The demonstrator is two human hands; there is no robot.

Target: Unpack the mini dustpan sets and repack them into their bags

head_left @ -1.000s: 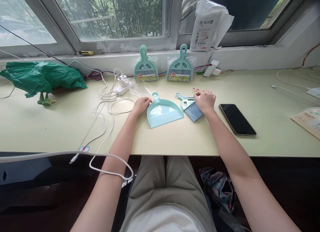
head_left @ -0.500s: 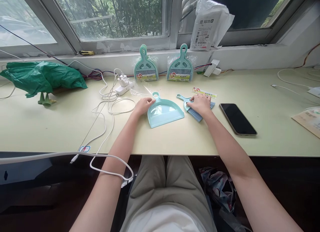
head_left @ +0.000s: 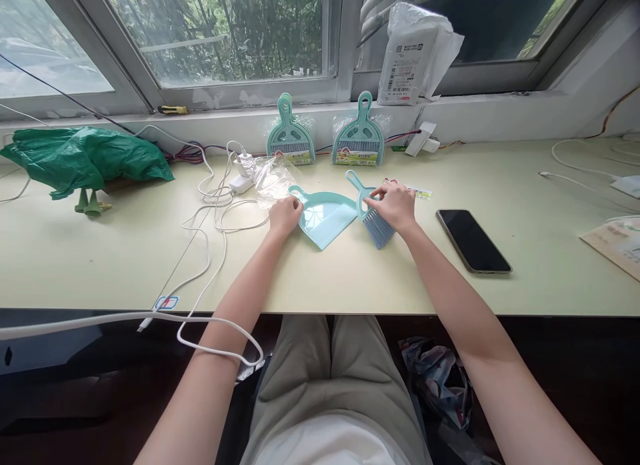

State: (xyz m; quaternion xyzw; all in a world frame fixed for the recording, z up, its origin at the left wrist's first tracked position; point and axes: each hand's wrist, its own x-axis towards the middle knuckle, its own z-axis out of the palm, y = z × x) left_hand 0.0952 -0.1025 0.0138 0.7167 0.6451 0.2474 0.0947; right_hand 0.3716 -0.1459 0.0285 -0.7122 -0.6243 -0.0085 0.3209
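Observation:
My left hand (head_left: 284,215) grips the left side of a small mint-green dustpan (head_left: 324,215), which is turned at an angle on the pale desk (head_left: 350,278). My right hand (head_left: 393,203) is closed on a little mint brush with blue-grey bristles (head_left: 373,220), just right of the dustpan. A printed paper label (head_left: 417,192) lies behind my right hand. A clear plastic wrapper (head_left: 273,175) lies behind my left hand.
Two packaged dustpan sets (head_left: 290,133) (head_left: 359,135) lean against the window sill. A black phone (head_left: 473,240) lies to the right. White cables and a charger (head_left: 240,175) sprawl at left, beside a green plastic bag (head_left: 85,156). A white parcel (head_left: 413,51) stands on the sill.
The dustpan has been turned and lifted at its handle side by my left hand. My right hand shifted left onto the brush, took hold of it and swung it more upright.

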